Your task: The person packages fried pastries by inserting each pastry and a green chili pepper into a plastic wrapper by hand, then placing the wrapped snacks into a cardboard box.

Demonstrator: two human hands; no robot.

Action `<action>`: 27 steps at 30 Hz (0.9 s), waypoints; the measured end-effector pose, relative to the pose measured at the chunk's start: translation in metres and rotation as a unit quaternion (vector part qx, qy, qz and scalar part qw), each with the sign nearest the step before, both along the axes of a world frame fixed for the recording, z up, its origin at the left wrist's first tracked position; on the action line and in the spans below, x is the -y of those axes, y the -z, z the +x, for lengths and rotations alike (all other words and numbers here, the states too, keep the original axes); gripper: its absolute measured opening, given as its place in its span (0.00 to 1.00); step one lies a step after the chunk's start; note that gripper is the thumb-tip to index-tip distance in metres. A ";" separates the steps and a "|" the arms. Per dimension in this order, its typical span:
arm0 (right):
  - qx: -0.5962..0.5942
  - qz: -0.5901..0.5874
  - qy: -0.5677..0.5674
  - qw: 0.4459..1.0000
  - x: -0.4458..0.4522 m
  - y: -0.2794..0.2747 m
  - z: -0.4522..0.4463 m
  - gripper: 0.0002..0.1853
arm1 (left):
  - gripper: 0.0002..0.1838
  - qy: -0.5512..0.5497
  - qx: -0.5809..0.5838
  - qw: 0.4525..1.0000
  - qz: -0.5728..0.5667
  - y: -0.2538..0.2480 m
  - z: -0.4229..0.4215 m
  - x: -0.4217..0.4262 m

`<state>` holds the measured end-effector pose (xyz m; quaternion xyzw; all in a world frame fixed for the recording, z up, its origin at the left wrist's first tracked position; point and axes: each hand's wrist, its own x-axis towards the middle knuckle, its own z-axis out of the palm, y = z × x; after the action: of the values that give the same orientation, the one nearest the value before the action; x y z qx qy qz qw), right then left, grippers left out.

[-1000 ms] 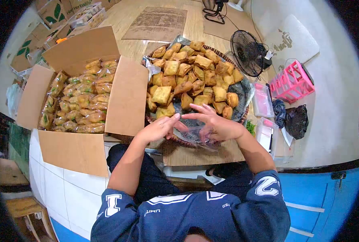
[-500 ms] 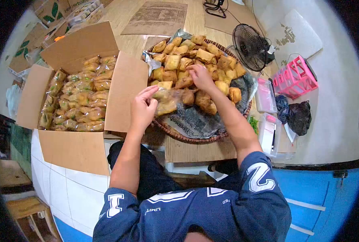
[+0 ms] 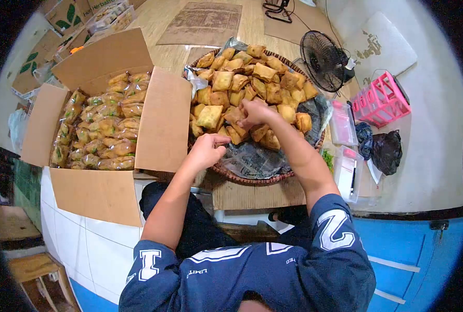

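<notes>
Golden fried pastries (image 3: 222,80), square and pillow-like, are heaped in a round woven tray (image 3: 242,180) lined with printed paper (image 3: 252,158). My left hand (image 3: 209,149) is at the tray's near left rim, with thumb and fingers pinched together. The clear plastic bag it held a moment ago is hard to make out against the pastries. Over the near part of the heap, my right hand (image 3: 256,113) has its fingers curled down on a fried pastry (image 3: 235,115), partly hidden by the hand.
To the left stands an open cardboard box (image 3: 164,122) filled with clear-wrapped pastries (image 3: 109,125). A black fan (image 3: 322,60) sits behind the tray on the right. Further right are a pink basket (image 3: 381,99), plastic containers (image 3: 347,174) and a black bag (image 3: 386,151).
My left hand has moved right and slightly down, its fingers closing together. My right hand has come down and a little left. The plastic's shine over the pastries has faded from view.
</notes>
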<state>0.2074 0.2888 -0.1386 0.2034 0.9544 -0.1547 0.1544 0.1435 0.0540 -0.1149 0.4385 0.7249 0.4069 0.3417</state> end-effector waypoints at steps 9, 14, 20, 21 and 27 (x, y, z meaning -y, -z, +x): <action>-0.261 -0.051 0.146 0.953 -0.019 0.008 0.053 0.16 | 0.25 0.057 0.203 0.978 -0.009 -0.010 0.004 0.005; -0.153 0.102 0.231 0.955 -0.013 0.032 0.076 0.16 | 0.25 0.056 0.185 0.980 0.040 -0.008 0.009 -0.004; -0.282 -0.166 0.340 0.881 0.015 0.056 0.120 0.24 | 0.24 0.034 0.141 0.989 0.035 -0.002 0.007 -0.002; -0.280 -0.165 0.342 0.882 0.027 0.061 0.131 0.24 | 0.24 0.035 0.144 0.988 0.035 -0.003 0.006 -0.002; -0.191 -0.055 0.201 0.959 0.060 0.073 0.178 0.27 | 0.24 0.050 0.103 0.992 0.043 0.007 0.006 -0.003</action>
<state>0.3849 0.2292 -0.2120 0.3491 0.8955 -0.2708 -0.0540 0.1498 0.0574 -0.1222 0.4442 0.6447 0.4634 0.4152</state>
